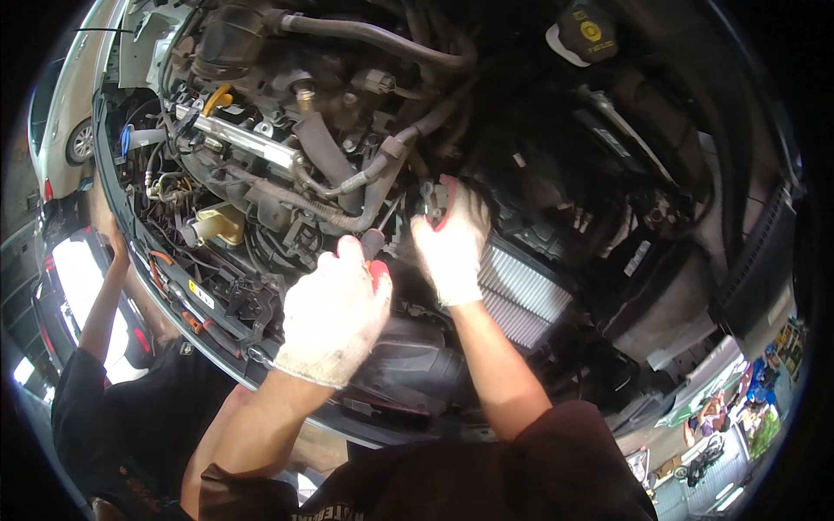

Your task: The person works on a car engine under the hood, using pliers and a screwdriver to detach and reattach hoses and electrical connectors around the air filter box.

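Note:
I lean over an open car engine bay, both hands in white knit gloves with red palm coating. My left hand [334,317] is closed around a small tool with a red and black handle [375,254], its tip pointing into the gap by the grey hoses [347,184]. Just to the right, my right hand [452,247] curls its fingers over a small metal hose fitting [428,193] where the hoses meet the dark engine cover. The tool's tip is hidden behind the hoses.
A white pleated air filter [521,295] lies right of my right hand, above a black air box housing [408,369]. A yellow dipstick handle [217,97] and a yellow-capped reservoir [589,33] sit farther back. Another person [104,382] in black stands at the left.

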